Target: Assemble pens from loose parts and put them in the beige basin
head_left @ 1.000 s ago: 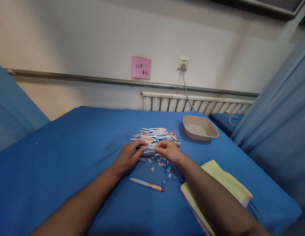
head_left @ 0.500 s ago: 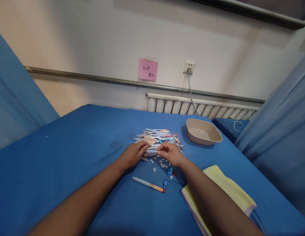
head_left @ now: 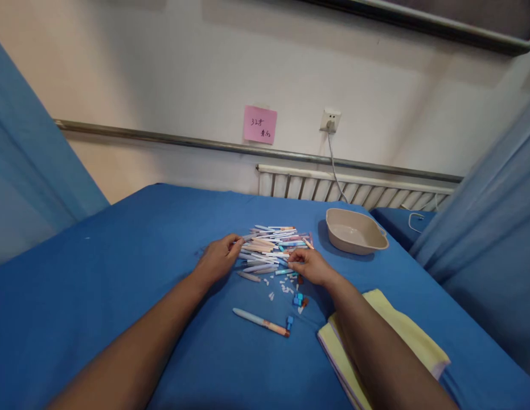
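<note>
A pile of pen parts (head_left: 265, 250), mostly slim white, grey and peach pieces, lies on the blue sheet. My left hand (head_left: 220, 259) is at the pile's left end, thumb and fingers drawn together at the pieces' tips. At the right end is my right hand (head_left: 311, 266), its fingers pinched against the pieces; what either hand grips is too small to make out. Small white tips (head_left: 286, 288) are scattered just in front of the pile, near blue and brown pieces (head_left: 299, 299). Closer to me lies one assembled-looking pen (head_left: 260, 322) with a blue piece (head_left: 290, 322) beside its end.
A beige plastic basin (head_left: 356, 230) stands at the back right. Under my right forearm is a folded yellow cloth (head_left: 397, 327). Blue curtains (head_left: 38, 142) hang on both sides. A wall with a rail (head_left: 183, 139), a socket (head_left: 331, 121) and a radiator (head_left: 307, 185) borders the far edge.
My hands have moved apart from the pile's near middle: the left one to its left end, the right one slightly right. More pieces at the front of the pile now show.
</note>
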The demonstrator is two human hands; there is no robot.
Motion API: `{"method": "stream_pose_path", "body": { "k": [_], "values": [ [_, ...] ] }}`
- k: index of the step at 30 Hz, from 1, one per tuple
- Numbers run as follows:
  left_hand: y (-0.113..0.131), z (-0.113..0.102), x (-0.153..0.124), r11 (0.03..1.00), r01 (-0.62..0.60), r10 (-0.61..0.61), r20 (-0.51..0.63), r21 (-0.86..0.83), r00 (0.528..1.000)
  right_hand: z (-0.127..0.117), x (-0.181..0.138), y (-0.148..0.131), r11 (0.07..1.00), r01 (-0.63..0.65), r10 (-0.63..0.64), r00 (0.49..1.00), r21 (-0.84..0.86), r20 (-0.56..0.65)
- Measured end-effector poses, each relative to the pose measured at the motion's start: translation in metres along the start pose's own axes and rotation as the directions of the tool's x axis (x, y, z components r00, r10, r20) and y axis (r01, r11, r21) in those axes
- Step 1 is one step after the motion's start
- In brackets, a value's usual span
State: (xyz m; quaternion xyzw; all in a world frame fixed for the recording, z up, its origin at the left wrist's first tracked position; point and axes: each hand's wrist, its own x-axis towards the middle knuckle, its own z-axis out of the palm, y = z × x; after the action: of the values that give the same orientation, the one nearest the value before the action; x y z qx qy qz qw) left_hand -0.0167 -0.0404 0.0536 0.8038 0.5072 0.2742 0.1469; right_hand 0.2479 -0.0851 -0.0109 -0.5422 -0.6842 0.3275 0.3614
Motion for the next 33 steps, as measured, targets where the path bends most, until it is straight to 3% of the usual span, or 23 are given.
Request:
{"method": "stream_pose_path", "body": {
  "k": [8, 16, 19, 22, 24, 27, 30, 33],
  "values": [
    [-0.008, -0.015, -0.002, 0.997, 0.052, -0.062, -0.233, -0.049, 0.971, 0.002, -0.003, -0.014, 0.91, 0.145, -0.139, 0.989, -0.39, 0.042],
    [-0.019, -0.023, 0.002, 0.992, 0.085, -0.119, -0.429, -0.098, 0.896, 0.007, -0.004, -0.023, 0.827, 0.203, -0.176, 0.979, -0.525, 0.101],
    [-0.013, -0.007, 0.0, 0.981, 0.059, -0.109, -0.274, -0.182, 0.956, 0.005, -0.008, -0.034, 0.808, 0.207, -0.186, 0.978, -0.551, 0.094],
    [-0.004, 0.016, -0.006, 0.975, -0.057, 0.062, 0.017, -0.213, 0.998, 0.008, -0.018, -0.049, 0.821, 0.24, -0.216, 0.97, -0.517, 0.108],
    [0.003, 0.029, -0.01, 0.968, -0.174, 0.202, 0.157, -0.18, 0.967, 0.014, -0.026, -0.06, 0.864, 0.28, -0.204, 0.955, -0.418, 0.217],
    [0.01, 0.038, -0.015, 0.938, -0.325, 0.345, 0.256, -0.118, 0.903, 0.027, -0.037, -0.073, 0.893, 0.305, -0.161, 0.903, -0.332, 0.398],
    [0.013, 0.037, -0.018, 0.907, -0.412, 0.418, 0.288, -0.084, 0.861, 0.036, -0.045, -0.083, 0.856, 0.359, -0.156, 0.865, -0.372, 0.477],
    [0.014, 0.032, -0.018, 0.897, -0.434, 0.44, 0.267, -0.082, 0.858, 0.04, -0.05, -0.089, 0.809, 0.42, -0.188, 0.848, -0.411, 0.496]
  ]
}}
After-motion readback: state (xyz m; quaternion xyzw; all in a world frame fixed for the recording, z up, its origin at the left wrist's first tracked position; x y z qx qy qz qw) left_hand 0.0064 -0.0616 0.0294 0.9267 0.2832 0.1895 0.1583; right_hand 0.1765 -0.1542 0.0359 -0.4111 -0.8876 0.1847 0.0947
